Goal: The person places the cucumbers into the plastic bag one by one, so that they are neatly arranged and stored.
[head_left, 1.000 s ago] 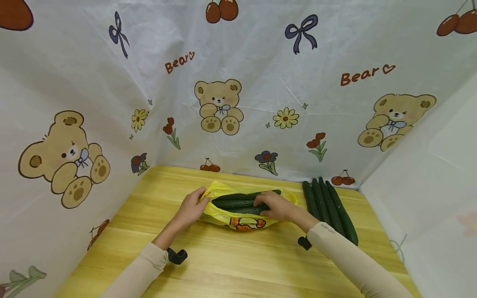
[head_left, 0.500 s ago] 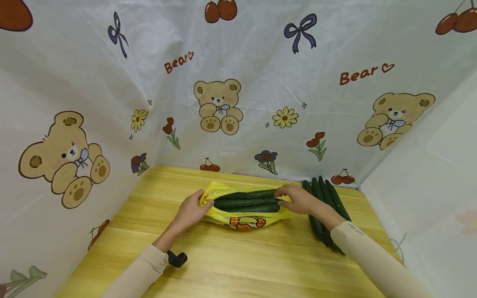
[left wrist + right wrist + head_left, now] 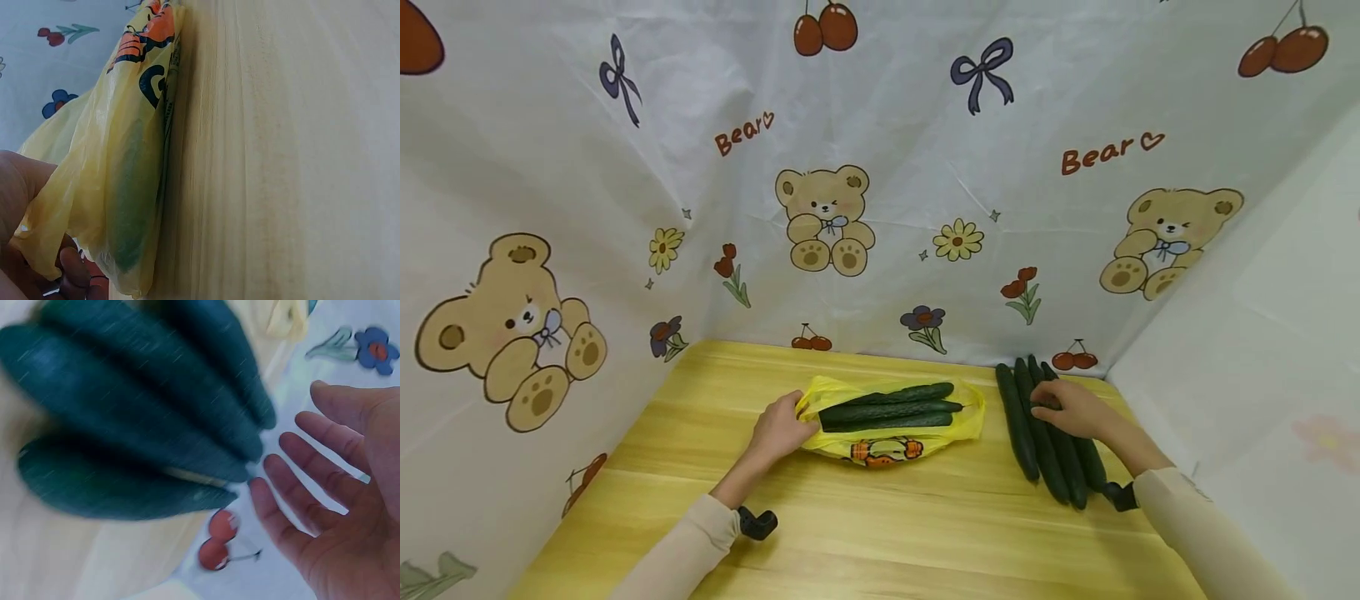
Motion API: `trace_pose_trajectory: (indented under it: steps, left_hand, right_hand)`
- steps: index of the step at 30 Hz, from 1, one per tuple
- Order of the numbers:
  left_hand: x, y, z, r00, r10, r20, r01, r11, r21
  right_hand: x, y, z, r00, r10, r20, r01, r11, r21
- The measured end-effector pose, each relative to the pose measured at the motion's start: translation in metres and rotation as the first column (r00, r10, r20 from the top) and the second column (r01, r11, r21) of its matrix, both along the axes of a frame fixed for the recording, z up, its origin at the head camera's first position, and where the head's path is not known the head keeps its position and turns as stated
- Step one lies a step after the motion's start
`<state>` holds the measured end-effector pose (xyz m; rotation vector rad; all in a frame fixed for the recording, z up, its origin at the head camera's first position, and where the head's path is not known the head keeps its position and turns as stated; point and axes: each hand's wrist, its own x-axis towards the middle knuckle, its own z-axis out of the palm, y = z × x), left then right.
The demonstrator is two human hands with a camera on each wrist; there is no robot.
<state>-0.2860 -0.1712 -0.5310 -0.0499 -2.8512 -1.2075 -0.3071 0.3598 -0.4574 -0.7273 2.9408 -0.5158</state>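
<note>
A yellow plastic bag (image 3: pixel 972 417) with an orange printed picture lies on its side, mouth upward, in the head view. Several dark green cucumbers (image 3: pixel 887 410) are lying lengthwise in it. My left hand (image 3: pixel 778 427) pinches the bag's left edge; in the left wrist view the thin yellow film (image 3: pixel 84 169) runs between thumb and fingers. To the right, a row of several loose cucumbers (image 3: pixel 1019 425) rests on the table. Over their upper part is my right hand (image 3: pixel 1075 408). In the right wrist view its fingers (image 3: pixel 312 481) are spread and hold nothing, close to the cucumbers' ends.
The wooden table (image 3: pixel 850 525) meets a white sheet (image 3: pixel 917 100) printed with bears and flowers at the back and on both sides. A black wrist device (image 3: pixel 757 523) sits by the left sleeve, another (image 3: pixel 1122 497) by the right.
My right hand has let go of the cucumbers in the bag and moved right, over the loose row. The left hand keeps its hold on the bag's edge. The head view has shifted slightly.
</note>
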Motion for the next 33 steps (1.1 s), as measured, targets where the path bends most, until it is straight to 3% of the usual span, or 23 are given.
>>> trace_pose_trajectory:
  steps: [7, 13, 16, 20, 22, 26, 33]
  left_hand:
    - [0.004, 0.001, 0.001, 0.997, -0.036, 0.073, 0.038, 0.999, -0.034]
    - [0.005, 0.0, 0.005, 0.988, -0.114, 0.101, 0.12, 0.992, -0.047]
    - [0.007, -0.001, 0.005, 0.99, -0.114, 0.08, 0.12, 0.99, -0.077]
    - [0.007, -0.001, 0.0, 0.997, -0.058, 0.052, 0.064, 0.99, -0.123]
    - [0.007, -0.001, -0.002, 0.998, -0.036, 0.055, 0.043, 0.99, -0.133]
    - [0.007, 0.0, -0.003, 0.997, -0.03, 0.064, 0.039, 0.989, -0.142]
    - [0.01, 0.0, 0.0, 0.993, -0.096, 0.063, 0.109, 0.964, -0.243]
  right_hand:
    - [0.005, 0.036, -0.021, 0.993, -0.11, 0.036, 0.107, 0.99, 0.093]
    - [0.006, 0.052, -0.027, 0.977, -0.212, 0.019, 0.209, 0.973, 0.102]
    - [0.009, 0.058, -0.032, 0.955, -0.277, 0.104, 0.266, 0.958, 0.106]
    - [0.013, 0.065, -0.044, 0.902, -0.342, 0.264, 0.34, 0.939, 0.057]
    - [0.013, 0.068, -0.05, 0.888, -0.352, 0.297, 0.361, 0.932, 0.027]
    - [0.012, 0.072, -0.056, 0.898, -0.348, 0.269, 0.353, 0.935, 0.03]
    - [0.008, 0.076, -0.055, 0.929, -0.332, 0.163, 0.313, 0.941, 0.131]
